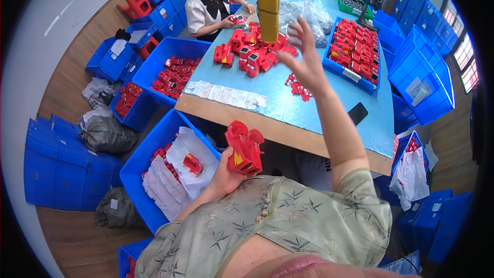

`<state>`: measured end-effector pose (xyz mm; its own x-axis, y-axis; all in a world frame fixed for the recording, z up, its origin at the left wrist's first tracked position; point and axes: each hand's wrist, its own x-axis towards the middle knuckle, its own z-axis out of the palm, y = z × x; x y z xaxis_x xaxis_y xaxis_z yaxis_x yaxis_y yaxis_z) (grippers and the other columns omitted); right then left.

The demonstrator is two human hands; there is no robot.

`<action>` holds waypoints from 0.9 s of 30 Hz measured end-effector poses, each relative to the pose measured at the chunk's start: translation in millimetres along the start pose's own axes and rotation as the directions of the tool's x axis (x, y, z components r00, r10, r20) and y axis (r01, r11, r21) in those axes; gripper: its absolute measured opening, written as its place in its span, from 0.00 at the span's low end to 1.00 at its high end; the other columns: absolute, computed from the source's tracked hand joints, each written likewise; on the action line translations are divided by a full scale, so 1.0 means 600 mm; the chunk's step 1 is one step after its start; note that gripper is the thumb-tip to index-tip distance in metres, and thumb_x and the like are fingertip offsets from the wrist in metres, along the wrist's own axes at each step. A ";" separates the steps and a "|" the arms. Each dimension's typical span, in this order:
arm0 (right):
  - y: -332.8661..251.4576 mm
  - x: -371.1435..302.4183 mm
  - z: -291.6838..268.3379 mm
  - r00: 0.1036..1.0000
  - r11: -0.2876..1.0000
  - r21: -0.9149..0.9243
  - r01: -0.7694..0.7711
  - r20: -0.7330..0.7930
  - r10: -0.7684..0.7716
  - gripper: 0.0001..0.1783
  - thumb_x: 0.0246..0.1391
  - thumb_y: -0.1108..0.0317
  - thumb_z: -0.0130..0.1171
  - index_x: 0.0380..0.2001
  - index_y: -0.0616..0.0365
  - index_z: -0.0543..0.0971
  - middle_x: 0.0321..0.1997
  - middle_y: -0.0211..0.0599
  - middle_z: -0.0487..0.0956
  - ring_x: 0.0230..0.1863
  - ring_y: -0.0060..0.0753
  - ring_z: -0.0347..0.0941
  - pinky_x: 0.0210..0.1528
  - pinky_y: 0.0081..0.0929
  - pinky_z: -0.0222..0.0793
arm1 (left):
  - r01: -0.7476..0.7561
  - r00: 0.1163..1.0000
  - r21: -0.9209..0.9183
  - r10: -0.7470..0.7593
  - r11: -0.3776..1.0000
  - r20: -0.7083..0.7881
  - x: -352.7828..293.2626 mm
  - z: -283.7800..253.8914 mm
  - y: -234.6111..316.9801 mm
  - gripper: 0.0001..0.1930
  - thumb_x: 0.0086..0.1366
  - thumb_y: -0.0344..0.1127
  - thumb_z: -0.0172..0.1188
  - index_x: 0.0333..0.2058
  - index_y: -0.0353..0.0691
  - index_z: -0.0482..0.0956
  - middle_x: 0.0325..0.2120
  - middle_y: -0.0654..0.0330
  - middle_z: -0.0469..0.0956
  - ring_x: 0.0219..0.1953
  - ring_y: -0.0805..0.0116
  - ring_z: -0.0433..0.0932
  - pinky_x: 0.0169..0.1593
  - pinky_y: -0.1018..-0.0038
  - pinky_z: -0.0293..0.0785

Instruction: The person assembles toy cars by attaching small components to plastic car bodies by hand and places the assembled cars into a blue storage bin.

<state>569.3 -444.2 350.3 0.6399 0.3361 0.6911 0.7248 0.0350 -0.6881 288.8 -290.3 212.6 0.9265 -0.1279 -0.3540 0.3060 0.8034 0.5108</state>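
Observation:
My left hand is wrapped round a red plastic toy shell with rounded openings at its top and a yellow mark on its side. It is held close to my body, before the table's front edge. My right hand is raised over the blue tabletop with its fingers apart and nothing in them. Nearest to it is a heap of similar red shells, some with dark square windows. Several small red pieces lie on the table below that hand.
A yellow post hangs in front of the heap. Right of it stands a blue tray with rows of red parts. A phone lies at the right. Blue bins flank my left side. A co-worker sits across, holding a red part.

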 end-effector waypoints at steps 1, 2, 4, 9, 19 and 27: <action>0.001 0.031 0.003 1.000 1.000 0.006 0.018 0.015 -0.019 0.60 0.46 0.50 0.73 0.72 0.57 0.46 0.66 0.57 0.64 0.68 0.48 0.61 0.66 0.42 0.61 | 0.001 1.000 0.004 -0.001 1.000 -0.005 -0.005 -0.001 0.000 0.35 0.67 0.62 0.47 0.66 0.48 0.62 0.61 0.56 0.69 0.61 0.59 0.70 0.59 0.52 0.68; 0.012 0.060 0.009 1.000 1.000 0.010 0.018 0.011 -0.018 0.60 0.46 0.50 0.73 0.72 0.57 0.46 0.66 0.57 0.64 0.68 0.48 0.61 0.66 0.42 0.61 | -0.014 1.000 -0.028 0.013 1.000 -0.023 -0.008 -0.001 0.000 0.33 0.68 0.61 0.47 0.65 0.48 0.63 0.59 0.57 0.71 0.59 0.59 0.71 0.56 0.53 0.70; 0.023 0.105 0.018 0.994 0.998 0.056 -0.023 0.105 0.017 0.62 0.46 0.46 0.72 0.72 0.57 0.45 0.68 0.58 0.62 0.70 0.50 0.58 0.68 0.44 0.60 | -0.031 0.999 -0.053 0.029 0.998 -0.039 -0.012 -0.004 0.001 0.32 0.68 0.60 0.48 0.64 0.48 0.65 0.57 0.58 0.73 0.57 0.59 0.73 0.54 0.54 0.73; -0.007 0.122 0.060 0.980 0.931 0.350 -0.104 0.194 0.036 0.35 0.58 0.63 0.65 0.64 0.60 0.63 0.52 0.37 0.76 0.54 0.28 0.74 0.57 0.29 0.71 | -0.110 0.992 -0.082 0.105 0.991 -0.066 -0.038 -0.021 -0.007 0.34 0.66 0.62 0.50 0.65 0.51 0.63 0.64 0.57 0.67 0.64 0.56 0.66 0.60 0.47 0.65; -0.147 0.032 0.204 0.974 0.861 0.499 -0.095 0.225 -0.023 0.34 0.51 0.58 0.72 0.57 0.60 0.70 0.49 0.37 0.78 0.52 0.27 0.75 0.55 0.28 0.72 | -0.129 0.987 -0.065 0.122 0.989 -0.101 -0.075 -0.022 -0.008 0.35 0.66 0.61 0.50 0.66 0.49 0.62 0.64 0.57 0.67 0.65 0.56 0.65 0.62 0.46 0.63; -0.312 -0.004 0.310 0.864 0.643 0.727 -0.242 0.463 -0.198 0.34 0.57 0.63 0.67 0.61 0.59 0.63 0.51 0.33 0.74 0.53 0.27 0.73 0.55 0.30 0.71 | -0.226 0.974 -0.091 0.222 0.970 -0.053 -0.133 -0.050 -0.004 0.35 0.66 0.61 0.50 0.65 0.48 0.63 0.62 0.57 0.69 0.62 0.57 0.68 0.59 0.50 0.66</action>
<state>384.4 -276.5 436.2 0.2905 0.7195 0.6309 0.1249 0.6251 -0.7705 207.3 -264.7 216.2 0.9582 0.0846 -0.2733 0.0678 0.8608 0.5043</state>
